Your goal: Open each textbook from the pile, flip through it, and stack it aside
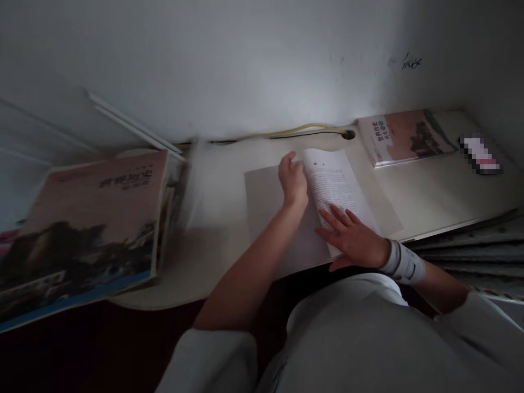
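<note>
A book lies open on the white desk, its printed right page [333, 177] curving up from the fold and its plain grey left side [266, 202] lying flat. My left hand [293, 180] is on its edge along the fold, fingers curled in, with nothing visible in them. Spread over the lower part of the printed page is my right hand [352, 237], open, its fingers touching the paper. A grey band [403, 262] circles the right wrist.
At the left stands a large stack of books [102, 218] with a pink cover. Another pink-covered book [405, 136] and a phone [480, 154] lie at the right. Yellow and black cables [305, 130] run along the wall into a desk hole [347, 134]. The desk's front edge [462, 224] is close to my body.
</note>
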Demonstrator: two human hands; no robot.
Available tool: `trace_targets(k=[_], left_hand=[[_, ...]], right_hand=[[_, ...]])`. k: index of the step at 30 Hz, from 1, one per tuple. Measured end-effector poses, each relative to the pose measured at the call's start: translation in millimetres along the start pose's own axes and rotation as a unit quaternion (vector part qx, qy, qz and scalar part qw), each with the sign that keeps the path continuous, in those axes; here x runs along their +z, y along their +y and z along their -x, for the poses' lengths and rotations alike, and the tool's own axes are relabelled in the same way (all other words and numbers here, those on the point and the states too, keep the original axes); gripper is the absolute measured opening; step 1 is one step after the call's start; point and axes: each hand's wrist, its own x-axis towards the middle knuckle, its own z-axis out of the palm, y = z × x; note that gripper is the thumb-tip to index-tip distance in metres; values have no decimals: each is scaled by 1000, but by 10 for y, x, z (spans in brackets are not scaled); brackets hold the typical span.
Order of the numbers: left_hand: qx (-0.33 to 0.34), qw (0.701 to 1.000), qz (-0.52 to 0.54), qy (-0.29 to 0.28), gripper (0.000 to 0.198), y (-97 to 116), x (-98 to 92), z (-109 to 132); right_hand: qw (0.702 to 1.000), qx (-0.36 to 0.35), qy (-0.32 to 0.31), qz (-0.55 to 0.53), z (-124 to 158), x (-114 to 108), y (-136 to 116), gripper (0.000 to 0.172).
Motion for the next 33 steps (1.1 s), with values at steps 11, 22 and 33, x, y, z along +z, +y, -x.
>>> trace_targets(k=[11, 22, 33], left_hand=[[43, 997, -52, -47, 46, -295, 134, -234], [77, 975, -28, -206, 45, -320, 115, -245], [90, 966, -82, -227, 54, -285, 160, -209]], right_hand=[[990, 16, 122, 71, 180, 356, -71, 49], [979, 114, 164, 25, 244, 451, -154, 52], [986, 106, 126, 27, 230, 427, -112, 50]])
